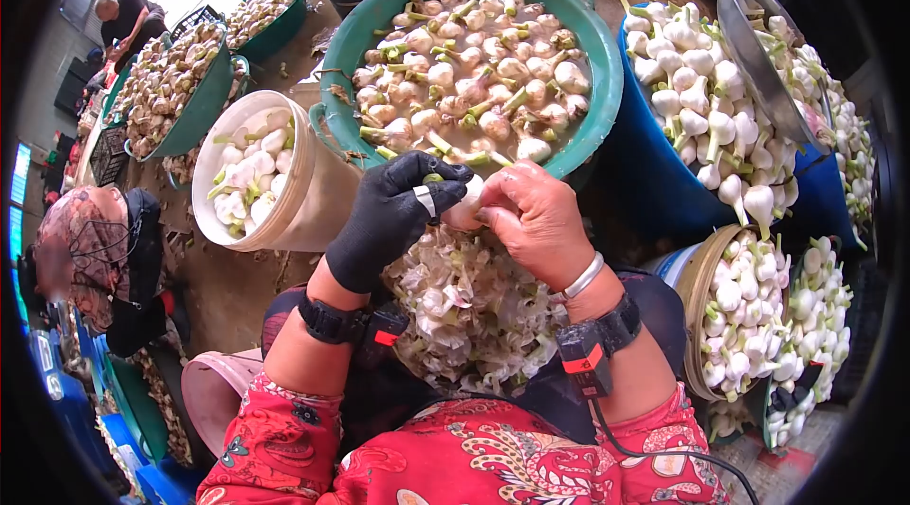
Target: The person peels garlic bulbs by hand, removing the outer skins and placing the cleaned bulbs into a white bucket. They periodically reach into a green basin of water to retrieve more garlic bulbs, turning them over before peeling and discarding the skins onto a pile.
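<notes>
My left hand (pixel 391 211), in a black glove with a white band around one finger, is closed on a garlic bulb (pixel 463 209). The thumb and fingers of my bare right hand (pixel 538 220) pinch the same bulb from the other side. Below both hands, a heap of loose papery garlic skins (pixel 464 311) lies over my lap. Just beyond my hands is a green tub (pixel 607 78) with many garlic bulbs in murky water. My fingers partly hide the held bulb.
A white bucket (pixel 308 173) of peeled garlic stands left. On the right are a blue tub (pixel 640 173) heaped with white bulbs, a metal basin (pixel 758 50) tilted on it, and another bucket (pixel 706 306). A pink bucket (pixel 204 386) is lower left. Other people (pixel 90 249) sit left.
</notes>
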Motion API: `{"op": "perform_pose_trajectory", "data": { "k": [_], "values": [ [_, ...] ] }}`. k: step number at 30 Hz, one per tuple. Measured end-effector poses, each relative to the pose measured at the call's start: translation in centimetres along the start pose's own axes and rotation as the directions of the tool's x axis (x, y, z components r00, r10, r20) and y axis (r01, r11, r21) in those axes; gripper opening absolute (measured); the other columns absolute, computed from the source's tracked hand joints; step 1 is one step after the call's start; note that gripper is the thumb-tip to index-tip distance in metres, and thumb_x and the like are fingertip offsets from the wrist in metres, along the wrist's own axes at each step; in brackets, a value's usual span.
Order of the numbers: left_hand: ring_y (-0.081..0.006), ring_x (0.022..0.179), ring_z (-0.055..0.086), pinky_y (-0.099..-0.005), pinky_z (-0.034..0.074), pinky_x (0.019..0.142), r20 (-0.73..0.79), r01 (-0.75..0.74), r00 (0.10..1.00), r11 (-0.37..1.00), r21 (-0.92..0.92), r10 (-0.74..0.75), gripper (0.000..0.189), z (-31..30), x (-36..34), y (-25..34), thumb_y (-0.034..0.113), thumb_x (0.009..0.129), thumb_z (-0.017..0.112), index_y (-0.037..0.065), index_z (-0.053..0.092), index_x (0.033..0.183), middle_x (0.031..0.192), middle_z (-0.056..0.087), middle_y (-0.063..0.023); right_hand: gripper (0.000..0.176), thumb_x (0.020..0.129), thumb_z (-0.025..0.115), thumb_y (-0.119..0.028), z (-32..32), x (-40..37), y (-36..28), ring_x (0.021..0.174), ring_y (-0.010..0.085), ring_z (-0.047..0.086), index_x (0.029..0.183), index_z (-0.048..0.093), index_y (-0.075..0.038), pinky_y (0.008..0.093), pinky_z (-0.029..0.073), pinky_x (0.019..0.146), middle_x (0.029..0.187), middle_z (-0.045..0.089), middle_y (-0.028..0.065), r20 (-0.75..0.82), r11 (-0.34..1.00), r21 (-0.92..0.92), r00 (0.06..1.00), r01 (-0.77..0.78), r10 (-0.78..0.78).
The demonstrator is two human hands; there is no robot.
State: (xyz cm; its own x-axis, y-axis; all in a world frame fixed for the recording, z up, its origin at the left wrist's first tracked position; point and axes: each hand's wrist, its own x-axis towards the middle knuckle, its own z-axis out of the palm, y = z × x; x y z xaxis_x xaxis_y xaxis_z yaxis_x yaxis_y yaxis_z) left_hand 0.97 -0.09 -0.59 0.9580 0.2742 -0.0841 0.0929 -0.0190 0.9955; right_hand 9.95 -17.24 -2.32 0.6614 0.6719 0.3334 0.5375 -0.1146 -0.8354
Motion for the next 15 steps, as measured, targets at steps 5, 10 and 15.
{"op": "perform_pose_trajectory", "data": {
  "k": [5, 10, 15],
  "values": [
    [-0.0071, 0.073, 0.057, -0.0232, 0.048, 0.065, 0.055, -0.207, 0.978, 0.940, 0.273, 0.199, 0.015, 0.2, -0.3, -0.2, 0.008, 0.084, 0.066, 0.001, 0.066, 0.097, 0.086, 0.066, -0.0022, 0.005, 0.071, 0.057, -0.002, 0.2, 0.2, 0.4, 0.071, 0.0313, 0.055, 0.074, 0.053, -0.003, 0.0376, 0.045, 0.063, 0.074, 0.054, 0.0127, 0.157, 0.991, -0.114, 0.986, 0.075, -0.056],
    [-0.0104, 0.061, 0.056, -0.0243, 0.048, 0.058, -0.097, -0.004, 0.995, 0.985, -0.172, -0.013, 0.021, -0.9, -0.3, 0.1, 0.016, 0.087, 0.064, 0.000, 0.063, 0.101, 0.083, 0.063, -0.0048, 0.006, 0.071, 0.055, -0.008, 1.7, -1.2, -0.2, 0.072, 0.0356, 0.054, 0.072, 0.050, -0.004, 0.0432, 0.045, 0.065, 0.074, 0.051, 0.0141, 0.107, 0.953, -0.262, 0.986, 0.154, -0.130],
    [-0.0137, 0.066, 0.060, -0.0294, 0.052, 0.061, -0.128, 0.104, 0.964, 0.773, -0.625, -0.233, 0.033, -2.1, -0.1, -0.5, 0.028, 0.091, 0.058, 0.004, 0.059, 0.113, 0.087, 0.059, -0.0046, 0.007, 0.069, 0.056, -0.011, 3.3, -2.7, 0.2, 0.074, 0.0375, 0.057, 0.073, 0.053, -0.006, 0.0463, 0.047, 0.065, 0.077, 0.054, 0.0167, 0.319, 0.926, -0.375, 0.933, -0.036, 0.165]
  ]
}}
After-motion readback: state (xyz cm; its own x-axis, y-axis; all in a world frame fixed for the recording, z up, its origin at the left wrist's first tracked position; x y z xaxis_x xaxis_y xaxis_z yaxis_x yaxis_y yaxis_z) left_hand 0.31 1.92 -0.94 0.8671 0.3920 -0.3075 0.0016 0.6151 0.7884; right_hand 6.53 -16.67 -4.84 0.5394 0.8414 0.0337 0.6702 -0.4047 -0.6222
